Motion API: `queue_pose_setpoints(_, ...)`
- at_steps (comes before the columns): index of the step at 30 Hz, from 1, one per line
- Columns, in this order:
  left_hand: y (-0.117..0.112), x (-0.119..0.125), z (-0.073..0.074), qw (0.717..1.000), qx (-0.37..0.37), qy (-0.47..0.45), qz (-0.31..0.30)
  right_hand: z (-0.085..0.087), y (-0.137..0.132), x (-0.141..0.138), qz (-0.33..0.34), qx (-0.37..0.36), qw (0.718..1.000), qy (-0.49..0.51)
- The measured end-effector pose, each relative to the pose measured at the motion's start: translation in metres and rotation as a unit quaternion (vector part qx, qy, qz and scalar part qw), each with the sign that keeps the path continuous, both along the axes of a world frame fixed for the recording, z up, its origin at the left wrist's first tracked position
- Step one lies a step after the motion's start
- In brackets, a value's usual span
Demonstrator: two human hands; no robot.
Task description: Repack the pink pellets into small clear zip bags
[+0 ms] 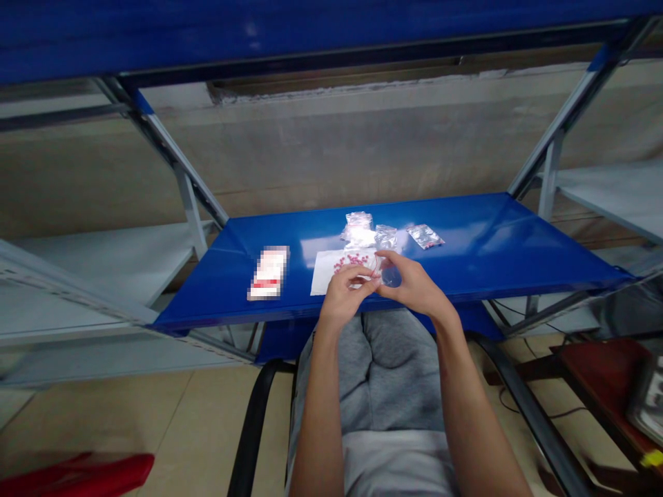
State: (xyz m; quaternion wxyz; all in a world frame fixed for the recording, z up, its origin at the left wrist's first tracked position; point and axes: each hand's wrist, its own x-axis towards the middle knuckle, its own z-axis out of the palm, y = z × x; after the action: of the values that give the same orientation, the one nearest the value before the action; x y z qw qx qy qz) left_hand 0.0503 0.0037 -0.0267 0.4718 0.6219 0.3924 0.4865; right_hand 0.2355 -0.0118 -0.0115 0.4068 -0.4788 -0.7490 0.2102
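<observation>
The left hand [342,295] pinches a filmy clear bag [373,264]; the right hand [414,284] curves at its other side, clamped or not I can't tell. Just beyond the grip, little red pieces [352,260] dot smooth white paper [320,275], then crinkled, glossy packets [358,222]. Well leftward, a rectangular item [268,273] is blurred beyond reading.

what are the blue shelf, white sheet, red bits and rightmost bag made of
Blue shelf: probably painted metal, glossy, given its pale reflections.
White sheet: likely paper, looking thin, flat and matte.
Red bits: perhaps plastic; too small to tell.
Rightmost bag: seemingly clear plastic film, with shiny, crinkled glints.
</observation>
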Motion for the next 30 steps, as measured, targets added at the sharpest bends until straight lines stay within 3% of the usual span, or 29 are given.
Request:
queue_pose_setpoints(5,-0.002,0.0,0.003,1.0,-0.017,-0.003,-0.009,-0.001,0.0,-0.002,-0.015,0.007,1.0,-0.011)
queue_pose_setpoints(12,0.001,0.007,0.001,0.996,-0.022,-0.042,0.08,-0.004,0.002,-0.006,-0.019,-0.001,0.999,-0.048)
queue_pose_setpoints(20,0.0,0.008,0.002,0.989,-0.076,-0.075,0.104,-0.002,-0.001,-0.012,-0.014,-0.001,0.999,-0.043)
queue_pose_setpoints(23,0.003,-0.006,0.001,0.988,-0.048,0.008,0.15,-0.002,0.0,-0.009,-0.023,-0.003,0.999,-0.044)
queue_pose_setpoints(26,0.008,-0.022,-0.006,0.962,0.001,0.161,0.221,-0.004,0.001,-0.005,-0.041,-0.008,0.998,-0.052)
queue_pose_setpoints(30,0.01,-0.026,-0.016,0.932,0.03,0.299,0.206,-0.007,0.003,-0.002,-0.056,-0.022,0.997,-0.056)
